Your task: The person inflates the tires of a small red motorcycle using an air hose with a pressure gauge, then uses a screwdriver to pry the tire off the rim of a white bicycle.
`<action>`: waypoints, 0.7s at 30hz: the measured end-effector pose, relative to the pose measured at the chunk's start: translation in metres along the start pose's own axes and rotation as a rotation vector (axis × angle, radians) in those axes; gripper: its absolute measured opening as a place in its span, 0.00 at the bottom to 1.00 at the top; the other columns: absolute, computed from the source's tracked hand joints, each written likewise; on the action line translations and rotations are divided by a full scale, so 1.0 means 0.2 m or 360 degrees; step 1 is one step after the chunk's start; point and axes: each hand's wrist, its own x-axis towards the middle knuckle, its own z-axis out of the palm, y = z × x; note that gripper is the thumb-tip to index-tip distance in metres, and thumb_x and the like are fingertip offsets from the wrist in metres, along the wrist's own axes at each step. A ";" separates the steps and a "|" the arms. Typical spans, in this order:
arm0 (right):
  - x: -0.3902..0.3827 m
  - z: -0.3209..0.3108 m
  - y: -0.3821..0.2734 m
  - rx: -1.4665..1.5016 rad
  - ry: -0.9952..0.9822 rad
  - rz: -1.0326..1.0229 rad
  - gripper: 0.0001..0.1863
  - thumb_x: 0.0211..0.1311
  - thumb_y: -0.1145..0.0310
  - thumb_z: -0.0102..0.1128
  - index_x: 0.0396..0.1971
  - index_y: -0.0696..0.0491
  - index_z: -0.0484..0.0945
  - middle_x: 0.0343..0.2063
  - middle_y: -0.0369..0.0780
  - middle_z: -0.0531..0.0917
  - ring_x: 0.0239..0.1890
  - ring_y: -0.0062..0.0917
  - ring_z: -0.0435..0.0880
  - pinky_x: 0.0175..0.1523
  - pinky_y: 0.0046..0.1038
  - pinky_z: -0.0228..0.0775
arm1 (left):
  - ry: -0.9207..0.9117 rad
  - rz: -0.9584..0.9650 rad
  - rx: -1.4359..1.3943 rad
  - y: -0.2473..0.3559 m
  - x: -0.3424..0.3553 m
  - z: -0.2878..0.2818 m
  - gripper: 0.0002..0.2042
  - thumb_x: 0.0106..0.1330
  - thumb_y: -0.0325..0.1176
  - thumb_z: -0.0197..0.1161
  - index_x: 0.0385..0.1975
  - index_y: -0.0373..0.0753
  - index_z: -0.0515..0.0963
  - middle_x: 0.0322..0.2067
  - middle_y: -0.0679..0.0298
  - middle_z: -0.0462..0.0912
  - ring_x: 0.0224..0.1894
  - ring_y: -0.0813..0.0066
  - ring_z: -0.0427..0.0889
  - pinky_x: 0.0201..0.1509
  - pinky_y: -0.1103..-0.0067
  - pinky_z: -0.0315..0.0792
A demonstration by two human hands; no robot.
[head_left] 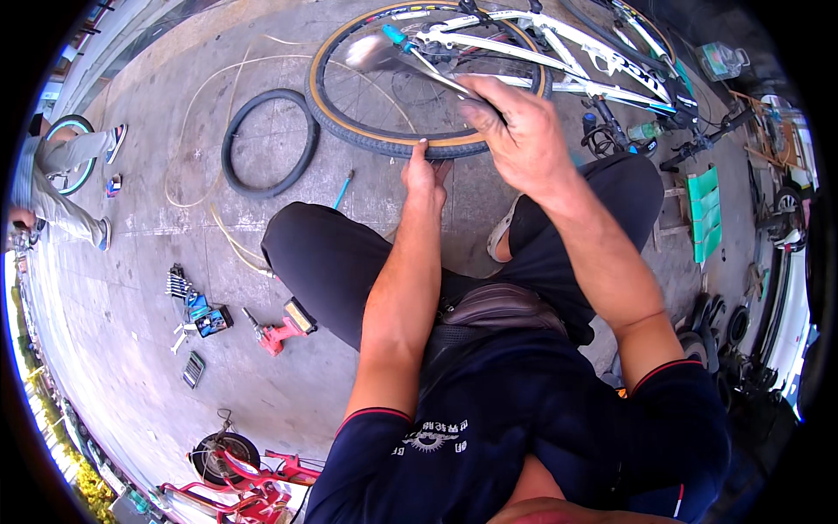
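Observation:
A bicycle wheel with a black tyre and tan sidewall lies ahead of me, beside a white bicycle frame. My left hand grips the wheel's near edge, thumb on top of the tyre and fingers curled below. Over the right part of the wheel, my right hand is closed around a long, slim metal tool. The tool points left across the wheel, and its far end is lost in a whitish motion blur. A turquoise piece shows close to that end; whether it belongs to the tool I cannot tell.
A loose black tyre and a yellowish hose lie left of the wheel. Nearer are a turquoise-handled tool, a red power tool and a socket set. Another person's legs stand far left; a green panel is at right.

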 end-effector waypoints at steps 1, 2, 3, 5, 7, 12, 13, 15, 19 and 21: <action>0.05 -0.06 -0.09 -0.0298 -0.0100 -0.0068 0.11 0.71 0.65 0.60 0.41 0.57 0.82 0.30 0.42 0.85 0.32 0.28 0.86 0.37 0.31 0.78 | 0.0045 0.0055 0.0003 0.01 0.01 -0.01 0.19 0.72 0.37 0.60 0.56 0.32 0.71 0.50 0.53 0.81 0.47 0.55 0.85 0.56 0.56 0.79; 0.07 -0.11 -0.14 -0.0616 -0.0195 -0.0132 0.10 0.68 0.65 0.61 0.39 0.57 0.82 0.31 0.44 0.86 0.34 0.31 0.89 0.37 0.33 0.80 | -0.0005 0.0025 -0.0012 -0.01 0.02 -0.02 0.18 0.72 0.35 0.60 0.56 0.31 0.71 0.50 0.52 0.81 0.47 0.55 0.85 0.55 0.56 0.80; 0.07 -0.12 -0.13 -0.0886 -0.0418 -0.0131 0.09 0.66 0.66 0.62 0.38 0.57 0.83 0.31 0.45 0.86 0.35 0.33 0.89 0.38 0.34 0.81 | -0.0054 -0.0003 -0.0026 -0.03 0.03 -0.02 0.18 0.71 0.34 0.60 0.55 0.31 0.71 0.49 0.52 0.81 0.48 0.55 0.85 0.55 0.57 0.80; 0.07 -0.17 -0.10 -0.1440 -0.0866 -0.0116 0.08 0.60 0.69 0.62 0.37 0.56 0.84 0.31 0.47 0.87 0.37 0.36 0.90 0.39 0.36 0.82 | -0.0119 -0.0060 -0.0032 -0.07 0.06 -0.02 0.17 0.71 0.32 0.60 0.54 0.30 0.71 0.49 0.51 0.81 0.48 0.56 0.85 0.54 0.58 0.82; -0.02 -0.13 0.06 -0.1471 -0.1055 -0.0069 0.08 0.57 0.70 0.60 0.33 0.56 0.85 0.29 0.45 0.87 0.35 0.37 0.90 0.39 0.36 0.83 | -0.0148 -0.0126 -0.0018 -0.12 0.09 0.00 0.16 0.70 0.30 0.60 0.53 0.29 0.71 0.48 0.50 0.81 0.48 0.57 0.86 0.53 0.60 0.83; -0.30 -0.03 0.27 -0.1494 -0.1140 0.0378 0.10 0.59 0.71 0.58 0.37 0.56 0.84 0.29 0.45 0.88 0.36 0.39 0.90 0.40 0.39 0.82 | -0.0092 -0.0103 0.0052 -0.21 0.08 0.06 0.12 0.71 0.28 0.59 0.48 0.27 0.75 0.45 0.52 0.83 0.46 0.59 0.86 0.54 0.62 0.83; -0.33 -0.02 0.28 -0.1473 -0.1108 0.0441 0.10 0.59 0.71 0.57 0.38 0.56 0.84 0.29 0.45 0.88 0.36 0.40 0.90 0.40 0.40 0.82 | -0.0114 -0.0090 0.0029 -0.21 0.08 0.06 0.12 0.71 0.28 0.59 0.49 0.27 0.75 0.45 0.52 0.83 0.47 0.58 0.86 0.54 0.62 0.83; -0.37 -0.01 0.29 -0.1431 -0.1061 0.0546 0.11 0.59 0.72 0.57 0.39 0.56 0.83 0.30 0.46 0.88 0.36 0.41 0.90 0.41 0.41 0.82 | -0.0163 -0.0067 -0.0018 -0.21 0.07 0.06 0.12 0.70 0.26 0.59 0.49 0.27 0.74 0.46 0.52 0.83 0.47 0.58 0.86 0.54 0.61 0.83; -0.41 -0.01 0.35 -0.1344 -0.0989 0.0704 0.10 0.59 0.72 0.57 0.38 0.57 0.82 0.30 0.49 0.87 0.37 0.44 0.89 0.42 0.44 0.81 | -0.0179 -0.0076 -0.0048 -0.22 0.08 0.05 0.11 0.71 0.25 0.59 0.50 0.27 0.74 0.47 0.51 0.83 0.49 0.57 0.85 0.57 0.61 0.82; -0.42 0.00 0.39 -0.1289 -0.0920 0.0770 0.09 0.59 0.73 0.57 0.38 0.56 0.82 0.30 0.50 0.87 0.37 0.45 0.89 0.42 0.45 0.81 | -0.0202 -0.0083 -0.0055 -0.24 0.09 0.05 0.11 0.71 0.25 0.59 0.50 0.28 0.74 0.48 0.51 0.82 0.50 0.57 0.85 0.58 0.61 0.81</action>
